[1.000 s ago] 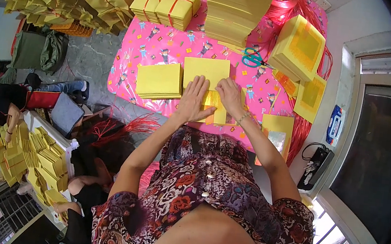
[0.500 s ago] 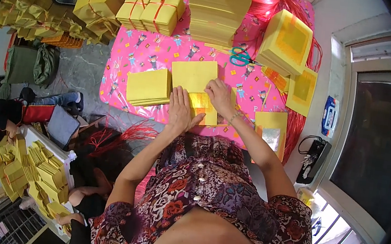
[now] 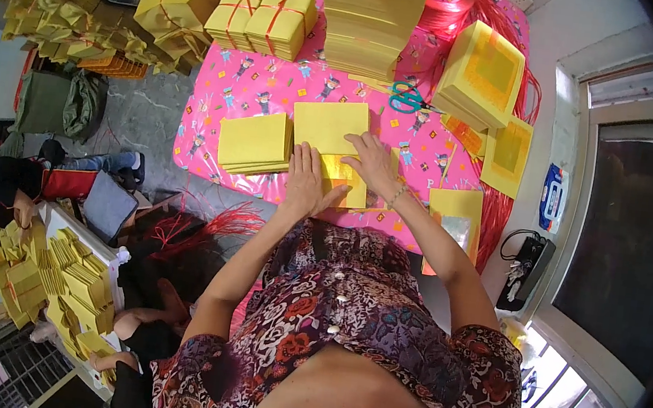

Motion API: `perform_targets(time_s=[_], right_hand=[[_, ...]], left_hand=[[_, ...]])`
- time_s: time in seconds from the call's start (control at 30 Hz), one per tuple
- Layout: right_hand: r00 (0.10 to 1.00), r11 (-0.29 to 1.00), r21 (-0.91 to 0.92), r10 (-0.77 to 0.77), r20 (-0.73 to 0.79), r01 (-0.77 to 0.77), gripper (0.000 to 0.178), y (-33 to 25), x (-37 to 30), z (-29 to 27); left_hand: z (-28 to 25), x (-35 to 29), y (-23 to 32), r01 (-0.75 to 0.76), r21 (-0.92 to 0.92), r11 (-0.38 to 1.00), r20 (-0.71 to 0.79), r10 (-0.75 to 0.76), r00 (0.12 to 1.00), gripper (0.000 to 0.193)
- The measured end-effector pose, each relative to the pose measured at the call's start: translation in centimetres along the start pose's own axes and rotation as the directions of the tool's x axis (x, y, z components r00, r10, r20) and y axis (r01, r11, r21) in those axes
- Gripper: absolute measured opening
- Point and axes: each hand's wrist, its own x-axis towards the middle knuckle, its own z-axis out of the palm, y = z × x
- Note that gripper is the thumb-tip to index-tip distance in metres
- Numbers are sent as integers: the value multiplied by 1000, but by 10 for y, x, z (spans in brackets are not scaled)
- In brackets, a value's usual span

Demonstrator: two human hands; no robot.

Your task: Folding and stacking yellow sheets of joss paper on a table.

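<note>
Partway along: gold-panelled paper under two hands

The yellow paper, with a shiny gold panel toward the wearer, lies flat by the middle of the front edge of the pink-covered table. Whether it is one sheet or several layers cannot be told. The left hand rests palm down on its left side, fingers straight and close together, thumb held apart, with nothing visibly gripped. The right hand lies on its right side, fingers loosely bent; whether they pinch the paper cannot be told. Immediately to the left, toward the table's left edge, a low stack of plain yellow pieces sits roughly squared and untied, and may be judged shaped but not bound. Toward the far left corner, red-tied bundles appear to show the most finished state. A tall stack at the far edge and a gold-topped pile by the right edge show no tie, and presumably represent work left. Green-handled scissors lie between these two, slightly frontward. Near the front right corner rests a yellow-and-silvery sheet, apart from both hands.
</note>
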Motion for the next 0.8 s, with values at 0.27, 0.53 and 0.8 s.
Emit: perform_targets(time_s=[0.27, 0.53, 0.8], right_hand=[[944, 870, -369, -311, 106, 328, 32, 10, 9, 0], [959, 931, -246, -282, -20, 269, 19, 20, 18, -10], [968, 952, -194, -249, -42, 237, 16, 14, 23, -18]], left_hand=[[-19, 7, 4, 15, -62, 998, -54, -18, 998, 83], [-49, 13, 22, -20, -544, 839, -444, -267, 855, 57], [-43, 67, -15, 322, -907, 270, 127, -554, 823, 65]])
